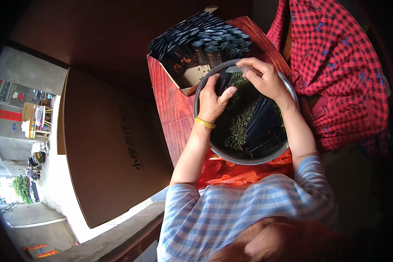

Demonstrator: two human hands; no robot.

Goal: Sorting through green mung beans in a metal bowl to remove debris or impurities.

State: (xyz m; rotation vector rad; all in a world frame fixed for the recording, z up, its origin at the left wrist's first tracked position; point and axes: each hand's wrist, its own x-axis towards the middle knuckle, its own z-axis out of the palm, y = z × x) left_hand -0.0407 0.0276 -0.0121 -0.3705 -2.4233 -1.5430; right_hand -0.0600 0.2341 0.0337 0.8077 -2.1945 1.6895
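Note:
A round metal basin [249,161] holds loose dark green leaves [237,131], apparently tea, and a fanned stack of dark packets [265,127] at its right side. My left hand [213,97], with a yellow band on the wrist, holds a dark packet [221,82] at the basin's upper left. My right hand [265,77] is above the basin's upper part, fingers bent around a translucent piece [236,69], perhaps a small scoop, partly hidden and blurred. Beyond the basin, an open cardboard box [170,76] is packed with rows of dark packets [199,36]; scattered leaves lie in its near end.
The basin and box stand on a reddish wooden table [170,114]. Red plastic [235,175] lies under the basin's near side. A large cardboard sheet or box [114,144] stands at left. Red-and-black checked cloth [340,72] hangs at right. Far left, a bright paved area [52,183] shows outside.

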